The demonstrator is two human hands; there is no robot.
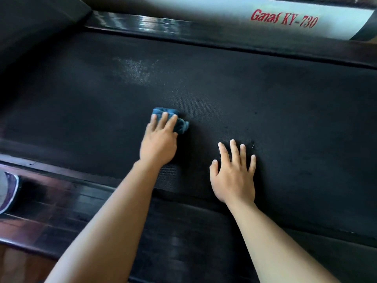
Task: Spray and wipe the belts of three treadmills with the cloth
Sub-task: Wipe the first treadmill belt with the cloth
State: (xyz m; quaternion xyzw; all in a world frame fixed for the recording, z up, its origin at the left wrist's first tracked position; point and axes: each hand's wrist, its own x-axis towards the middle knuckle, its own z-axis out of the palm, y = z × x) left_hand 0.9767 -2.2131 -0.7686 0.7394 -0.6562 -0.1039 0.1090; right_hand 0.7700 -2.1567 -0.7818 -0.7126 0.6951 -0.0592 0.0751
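Head view, looking down on a black treadmill belt (pixel 285 119) that runs across the frame.

Left hand (pixel 158 144) lies on top of a small bunched blue cloth (pixel 181 125) and presses it onto the belt. The fingers (pixel 163 118) are extended and flat over the cloth, not curled round it, so it is a flat-hand press and not a grasp. The cloth sits about mid-belt, partly covered by the hand, sticking out past the fingertips and on the hand's right side.

Right hand (pixel 234 180) is flat on the belt with fingers spread and straight, palm down, holding nothing. It sits to the right of the left hand and nearer the camera, well clear of the cloth. Both forearms are bare and reach in from the bottom edge.

A pale speckled wet patch (pixel 132 71) shows on the belt beyond and left of the cloth, apart from it.

A glossy dark side rail (pixel 61 201) runs along the near edge of the belt and another rail (pixel 142 23) along the far edge. Beyond the far rail is a white panel with red lettering "Ganas KY-730" (pixel 284 19). Part of a shoe (pixel 7 190) shows at the left edge on the near rail. There is a bit of wooden floor (pixel 16 262) at bottom left.
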